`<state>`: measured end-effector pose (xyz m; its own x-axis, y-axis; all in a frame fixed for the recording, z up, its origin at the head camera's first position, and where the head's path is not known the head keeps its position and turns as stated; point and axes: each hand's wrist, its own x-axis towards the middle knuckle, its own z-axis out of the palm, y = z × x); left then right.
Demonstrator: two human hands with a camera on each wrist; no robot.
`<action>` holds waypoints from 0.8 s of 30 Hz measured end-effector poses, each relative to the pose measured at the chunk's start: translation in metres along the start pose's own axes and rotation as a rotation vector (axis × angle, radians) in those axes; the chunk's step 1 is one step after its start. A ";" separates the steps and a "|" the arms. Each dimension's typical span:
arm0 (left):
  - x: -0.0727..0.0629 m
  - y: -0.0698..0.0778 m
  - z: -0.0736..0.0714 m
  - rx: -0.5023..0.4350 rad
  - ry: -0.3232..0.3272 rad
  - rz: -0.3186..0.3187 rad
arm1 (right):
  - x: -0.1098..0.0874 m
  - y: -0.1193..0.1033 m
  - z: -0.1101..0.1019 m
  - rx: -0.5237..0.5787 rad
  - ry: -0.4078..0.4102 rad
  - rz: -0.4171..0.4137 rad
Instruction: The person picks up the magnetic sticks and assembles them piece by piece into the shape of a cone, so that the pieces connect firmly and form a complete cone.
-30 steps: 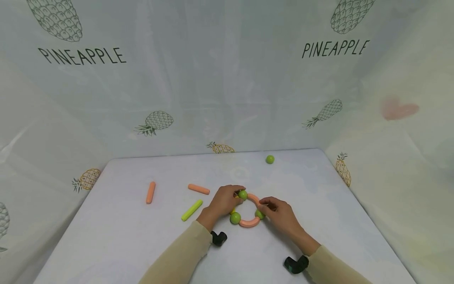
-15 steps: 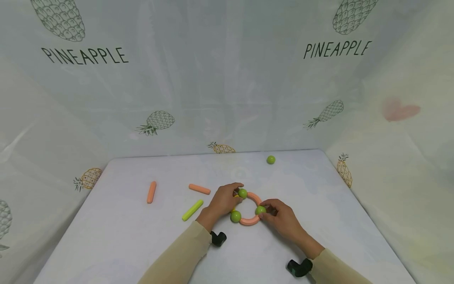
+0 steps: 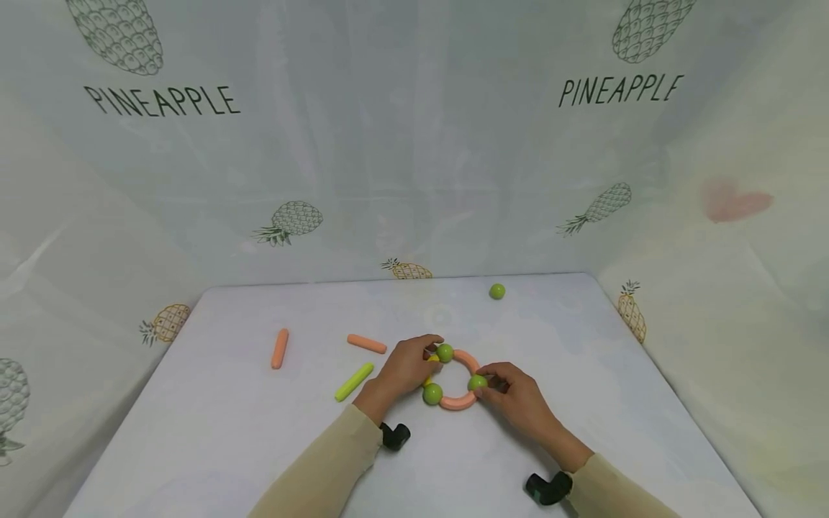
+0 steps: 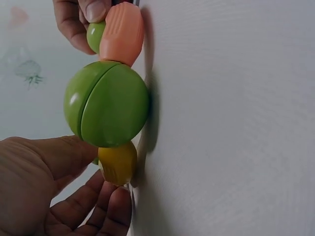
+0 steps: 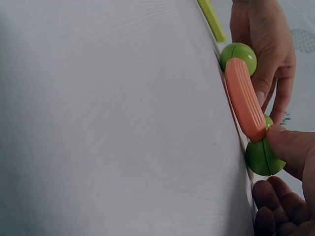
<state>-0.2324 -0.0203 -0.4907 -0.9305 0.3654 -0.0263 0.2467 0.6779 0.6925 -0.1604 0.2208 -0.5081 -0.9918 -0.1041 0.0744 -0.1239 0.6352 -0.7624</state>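
In the head view, two curved orange rods, a curved yellow rod [image 4: 118, 163] and several green balls form a ring on the white table. My left hand [image 3: 406, 365] lies over the ring's left side, thumb and index finger pinching the far green ball [image 3: 445, 352]; it partly hides the yellow rod. My right hand [image 3: 514, 394] pinches the right green ball [image 3: 478, 383] between thumb and fingers. One orange rod [image 3: 466, 360] joins these two balls. The other orange rod [image 5: 243, 101] runs from the right ball to the near green ball [image 4: 106, 104], which neither hand grips.
Left of the ring lie two straight orange sticks, one farther left [image 3: 280, 349] and one nearer [image 3: 366, 343], and a yellow-green stick [image 3: 354, 382]. A loose green ball [image 3: 496, 291] sits near the table's back edge. A pineapple-print curtain [image 3: 363, 144] hangs behind.
My right fingers have shifted from over the far orange rod's end onto the right green ball, which now shows more fully. My left hand stays at the far ball. The head view has drifted slightly.
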 end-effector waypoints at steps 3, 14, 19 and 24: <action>-0.001 0.000 -0.001 0.003 -0.012 -0.004 | 0.000 0.001 0.000 -0.005 0.010 -0.012; -0.001 -0.001 -0.002 0.000 -0.022 -0.029 | 0.002 0.000 -0.003 0.002 0.034 0.041; -0.001 -0.001 -0.001 0.001 -0.011 -0.021 | 0.002 0.000 -0.002 0.013 0.042 0.042; -0.003 -0.002 -0.003 -0.008 0.017 0.007 | 0.001 0.002 0.000 0.043 0.048 0.031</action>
<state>-0.2304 -0.0245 -0.4897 -0.9331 0.3594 -0.0090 0.2514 0.6700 0.6986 -0.1620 0.2221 -0.5090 -0.9956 -0.0476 0.0804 -0.0928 0.6039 -0.7916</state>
